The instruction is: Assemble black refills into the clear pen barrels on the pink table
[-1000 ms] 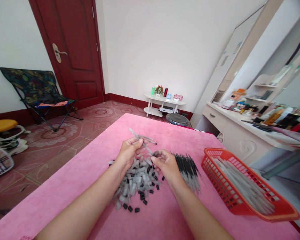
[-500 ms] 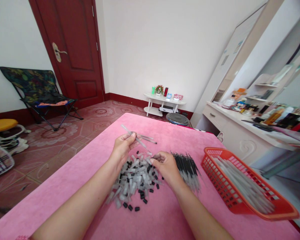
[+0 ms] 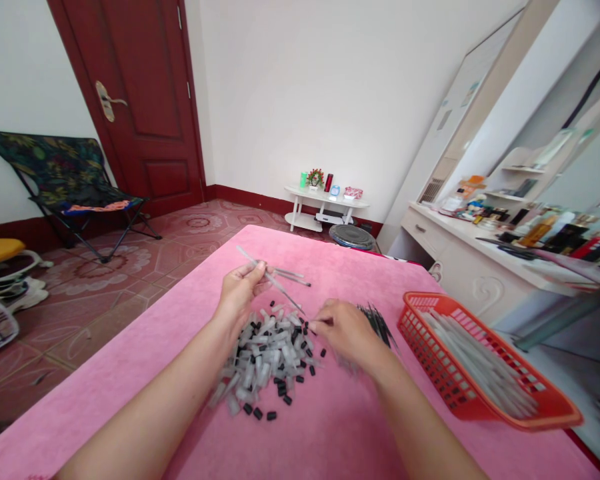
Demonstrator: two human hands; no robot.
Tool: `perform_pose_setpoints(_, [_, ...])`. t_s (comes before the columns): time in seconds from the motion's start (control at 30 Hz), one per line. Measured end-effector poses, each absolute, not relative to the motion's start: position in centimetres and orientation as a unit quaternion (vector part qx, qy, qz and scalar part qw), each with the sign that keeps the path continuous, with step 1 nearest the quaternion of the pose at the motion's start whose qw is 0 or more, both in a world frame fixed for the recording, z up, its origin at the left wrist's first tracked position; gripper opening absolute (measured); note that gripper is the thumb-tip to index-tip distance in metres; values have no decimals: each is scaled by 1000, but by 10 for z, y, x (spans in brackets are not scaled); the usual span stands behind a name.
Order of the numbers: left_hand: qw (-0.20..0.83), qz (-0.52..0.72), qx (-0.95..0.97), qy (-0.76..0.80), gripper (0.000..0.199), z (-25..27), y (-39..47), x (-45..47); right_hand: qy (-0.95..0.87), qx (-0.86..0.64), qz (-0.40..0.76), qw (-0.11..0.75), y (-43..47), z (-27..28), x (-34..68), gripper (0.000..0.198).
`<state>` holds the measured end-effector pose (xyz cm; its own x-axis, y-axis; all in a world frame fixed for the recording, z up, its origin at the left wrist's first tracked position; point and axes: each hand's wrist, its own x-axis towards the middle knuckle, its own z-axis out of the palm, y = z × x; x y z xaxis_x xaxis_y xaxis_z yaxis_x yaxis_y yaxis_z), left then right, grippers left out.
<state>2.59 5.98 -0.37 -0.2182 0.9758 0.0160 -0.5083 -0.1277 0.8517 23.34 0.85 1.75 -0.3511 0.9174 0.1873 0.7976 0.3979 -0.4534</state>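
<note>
A translucent pen barrel (image 3: 249, 255) is pinched between the thumb and fingers of my left hand (image 3: 245, 283), slanting down to the right. A thin dark tip (image 3: 295, 304) extends from its lower end toward my right hand. My right hand (image 3: 343, 327) is closed in a pinch at the right edge of the pile of clear pen caps (image 3: 265, 353); what lies between its fingertips is too small to make out. Behind my left hand lie two pens (image 3: 291, 274), partly covered by the fingers. Black end plugs (image 3: 280, 387) are scattered among the caps.
A bundle of dark refills (image 3: 379, 325) lies beyond my right wrist, partly hidden by it. A red plastic basket (image 3: 460, 393) holding several translucent barrels (image 3: 475, 360) stands on the right of the pink-covered table (image 3: 325, 433). A dressing table (image 3: 445, 247) stands farther right.
My right hand has shifted slightly right and turned over, away from the caps it was touching. The dark tip at the barrel's lower end now shows clearly. My left hand keeps its grip.
</note>
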Motion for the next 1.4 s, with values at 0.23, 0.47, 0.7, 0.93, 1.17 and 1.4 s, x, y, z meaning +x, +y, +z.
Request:
perform_pose_setpoints(0.23, [572, 680, 277, 365, 20, -4, 59, 24, -758, -645, 78, 51, 10, 48, 301, 8])
perform_pose_setpoints(0.47, [586, 608, 382, 374, 27, -8, 46, 49, -742, -645, 76, 165, 14, 42, 284, 17])
perform_pose_setpoints(0.7, [393, 449, 698, 395, 19, 5, 27, 64, -694, -508, 233, 453, 11, 34, 240, 35])
perform_pose_setpoints(0.93, [41, 341, 841, 419, 31, 7, 19, 63, -620, -510, 346, 485, 9, 27, 231, 16])
perform_pose_setpoints(1.17, [-103, 361, 847, 377, 23, 7, 18, 60, -519, -450, 528, 498, 5, 21, 219, 28])
perform_pose_setpoints(1.4, [73, 348, 850, 389, 23, 17, 17, 57, -652, -458, 365, 481, 1, 25, 220, 14])
